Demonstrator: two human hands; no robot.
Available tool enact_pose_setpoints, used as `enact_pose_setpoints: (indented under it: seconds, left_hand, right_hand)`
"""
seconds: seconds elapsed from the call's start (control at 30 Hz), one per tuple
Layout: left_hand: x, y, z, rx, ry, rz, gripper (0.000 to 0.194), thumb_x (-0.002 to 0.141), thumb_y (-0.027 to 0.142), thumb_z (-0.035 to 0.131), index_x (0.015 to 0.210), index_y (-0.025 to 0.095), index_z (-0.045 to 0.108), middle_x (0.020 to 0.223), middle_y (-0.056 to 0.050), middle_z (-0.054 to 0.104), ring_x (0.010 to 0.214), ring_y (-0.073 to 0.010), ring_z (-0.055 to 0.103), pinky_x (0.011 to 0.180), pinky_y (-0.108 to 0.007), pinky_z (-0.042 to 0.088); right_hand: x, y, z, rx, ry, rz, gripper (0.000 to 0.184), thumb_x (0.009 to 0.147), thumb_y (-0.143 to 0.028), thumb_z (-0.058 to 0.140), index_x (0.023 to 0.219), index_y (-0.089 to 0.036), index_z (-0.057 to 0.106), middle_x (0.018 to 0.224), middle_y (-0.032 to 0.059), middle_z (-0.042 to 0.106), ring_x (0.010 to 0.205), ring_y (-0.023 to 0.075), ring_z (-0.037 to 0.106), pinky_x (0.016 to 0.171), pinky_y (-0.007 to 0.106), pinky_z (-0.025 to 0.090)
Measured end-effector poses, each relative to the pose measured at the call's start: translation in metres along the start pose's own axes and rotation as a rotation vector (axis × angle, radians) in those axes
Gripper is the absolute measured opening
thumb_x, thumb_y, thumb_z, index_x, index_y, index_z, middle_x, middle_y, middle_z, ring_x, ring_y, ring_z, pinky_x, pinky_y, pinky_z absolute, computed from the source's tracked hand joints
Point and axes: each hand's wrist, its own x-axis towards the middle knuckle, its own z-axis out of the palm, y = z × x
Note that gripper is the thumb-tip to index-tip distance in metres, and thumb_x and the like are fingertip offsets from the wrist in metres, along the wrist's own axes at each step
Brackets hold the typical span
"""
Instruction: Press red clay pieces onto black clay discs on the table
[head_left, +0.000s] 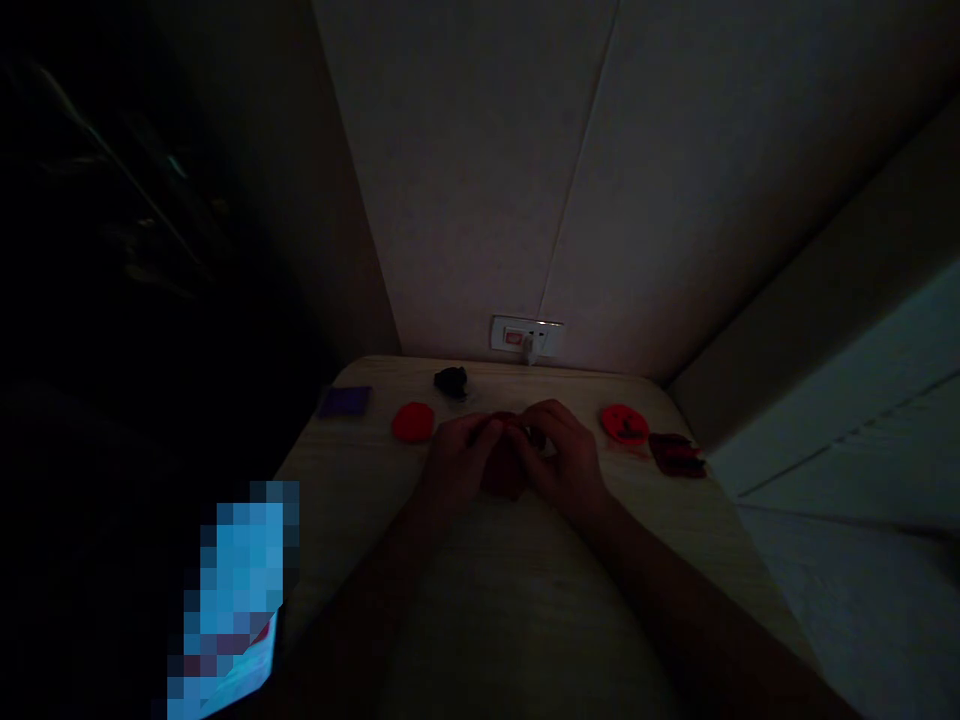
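Note:
In dim light, my left hand (456, 458) and my right hand (568, 455) meet over the middle of the table. Between them they pinch a dark red, soft-looking piece (504, 474); it is too dark to make out its kind. Both thumbs press on its upper part, and its lower part hangs below the fingers. A flat red disc (413, 422) lies just left of my left hand. To the right of my right hand is another red disc (624, 424) with dark marks on it. Beside that disc sits a dark red and black piece (676, 455).
The wooden table (480, 600) stands against a tiled wall with a socket and plug (527, 338). Near its back edge is a black lump (451, 381), and at the left corner a purple rectangular piece (345, 401). A lit screen (244, 665), partly blurred, glows at lower left.

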Motion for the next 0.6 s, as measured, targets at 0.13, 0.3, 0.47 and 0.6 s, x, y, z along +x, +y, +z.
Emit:
enact_pose_setpoints:
  seconds: [0.13, 0.3, 0.47, 0.6]
  left_hand:
    - [-0.001, 0.003, 0.000, 0.073, -0.035, 0.074, 0.027, 0.091, 0.036, 0.061, 0.103, 0.018, 0.078, 0.100, -0.007, 0.079, 0.093, -0.0240, 0.071, 0.084, -0.034, 0.052]
    - [-0.002, 0.004, 0.001, 0.093, -0.005, 0.060, 0.026, 0.091, 0.037, 0.061, 0.101, 0.019, 0.077, 0.099, -0.007, 0.079, 0.090, -0.0237, 0.071, 0.080, -0.033, 0.052]
    - [-0.004, 0.006, 0.003, 0.045, -0.028, 0.010, 0.027, 0.090, 0.039, 0.061, 0.097, 0.018, 0.077, 0.094, -0.007, 0.078, 0.086, -0.0234, 0.070, 0.075, -0.033, 0.051]
    - [-0.003, 0.007, 0.004, -0.017, 0.009, -0.024, 0.028, 0.087, 0.039, 0.062, 0.095, 0.017, 0.077, 0.092, -0.007, 0.078, 0.087, -0.0235, 0.069, 0.077, -0.033, 0.050]
  right_hand:
    - [0.000, 0.008, 0.004, 0.110, 0.058, 0.112, 0.009, 0.094, -0.031, 0.067, 0.092, -0.023, 0.071, 0.089, 0.0052, 0.064, 0.077, 0.0186, 0.060, 0.069, 0.034, 0.051]
    - [-0.001, 0.011, 0.014, 0.383, 0.110, 0.380, 0.019, 0.085, -0.038, 0.076, 0.094, -0.024, 0.069, 0.092, 0.0043, 0.070, 0.080, 0.0197, 0.066, 0.070, 0.033, 0.054]
    - [0.000, 0.007, 0.017, 0.632, -0.040, 0.555, 0.025, 0.084, -0.045, 0.076, 0.098, -0.024, 0.074, 0.090, 0.0035, 0.077, 0.083, 0.0212, 0.071, 0.074, 0.033, 0.057]
    - [0.002, 0.008, 0.015, 0.655, -0.044, 0.575, 0.024, 0.081, -0.046, 0.078, 0.087, -0.023, 0.077, 0.085, 0.0027, 0.078, 0.078, 0.0209, 0.071, 0.073, 0.033, 0.057]
